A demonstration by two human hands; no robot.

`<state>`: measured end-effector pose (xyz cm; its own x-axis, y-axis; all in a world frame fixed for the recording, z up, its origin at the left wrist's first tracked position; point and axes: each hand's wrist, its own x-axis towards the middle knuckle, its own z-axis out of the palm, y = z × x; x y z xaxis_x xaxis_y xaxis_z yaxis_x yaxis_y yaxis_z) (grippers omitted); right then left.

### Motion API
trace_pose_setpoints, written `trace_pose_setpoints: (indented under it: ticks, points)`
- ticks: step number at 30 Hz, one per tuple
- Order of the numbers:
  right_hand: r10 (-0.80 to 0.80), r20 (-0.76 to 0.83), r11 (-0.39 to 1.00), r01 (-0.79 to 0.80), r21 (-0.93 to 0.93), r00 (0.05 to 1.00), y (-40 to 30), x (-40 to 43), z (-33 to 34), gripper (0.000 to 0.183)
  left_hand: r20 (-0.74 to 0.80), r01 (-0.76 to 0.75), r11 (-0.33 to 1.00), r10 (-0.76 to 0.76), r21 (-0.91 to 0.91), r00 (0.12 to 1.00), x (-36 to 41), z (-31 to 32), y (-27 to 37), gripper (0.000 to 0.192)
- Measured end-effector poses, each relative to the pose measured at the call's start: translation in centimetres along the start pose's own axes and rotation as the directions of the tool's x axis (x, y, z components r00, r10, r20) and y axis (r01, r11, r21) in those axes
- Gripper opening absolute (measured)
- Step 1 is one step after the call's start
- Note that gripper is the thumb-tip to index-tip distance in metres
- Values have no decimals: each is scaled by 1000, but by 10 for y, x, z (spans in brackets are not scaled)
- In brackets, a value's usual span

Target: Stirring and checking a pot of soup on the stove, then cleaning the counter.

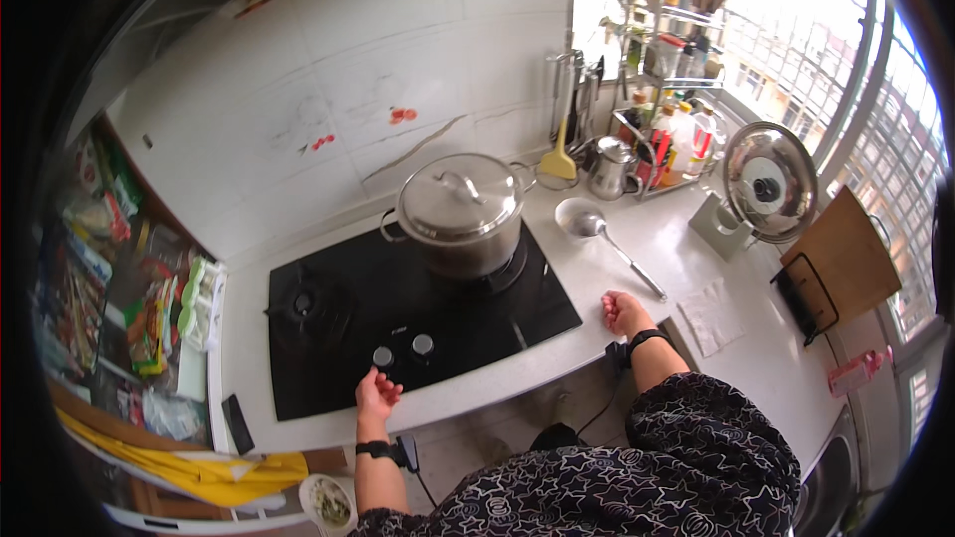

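My left hand (379, 392), its fingers loosely curled, is at the front edge of the black glass gas hob (462, 328), just below the left control knob (383, 356). Whether a fingertip touches that knob, I cannot tell. A second knob (422, 345) sits beside it. On the right burner stands a large stainless steel stockpot (466, 246) with its lid (461, 194) on. My right hand (621, 313) is loosely curled over the white counter, right of the hob, holding nothing that shows. Beyond it lies a steel ladle (582, 220), its handle pointing towards me.
A folded white cloth (711, 317) lies right of my right hand. Farther right stand a pot lid (771, 183) in a holder and a wooden cutting board (843, 261). Bottles (680, 138) fill a back rack. A black phone-like object (238, 424) lies left of the hob; a bowl (328, 503) is below.
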<state>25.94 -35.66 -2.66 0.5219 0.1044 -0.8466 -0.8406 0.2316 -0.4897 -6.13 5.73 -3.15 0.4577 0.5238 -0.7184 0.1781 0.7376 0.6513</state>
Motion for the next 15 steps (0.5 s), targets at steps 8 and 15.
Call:
trace_pose_setpoints:
  ticks: [8, 15]
  points:
    - [51, 35, 997, -53, 54, 998, 1, 12, -9, 32, -3, -12, 1000, 12, 18, 1000, -14, 1, 5, 28]
    - [-292, 122, 941, 308, -140, 949, 13, -37, -23, 22, -41, 15, 998, -13, 60, 999, -7, 5, 2, 29]
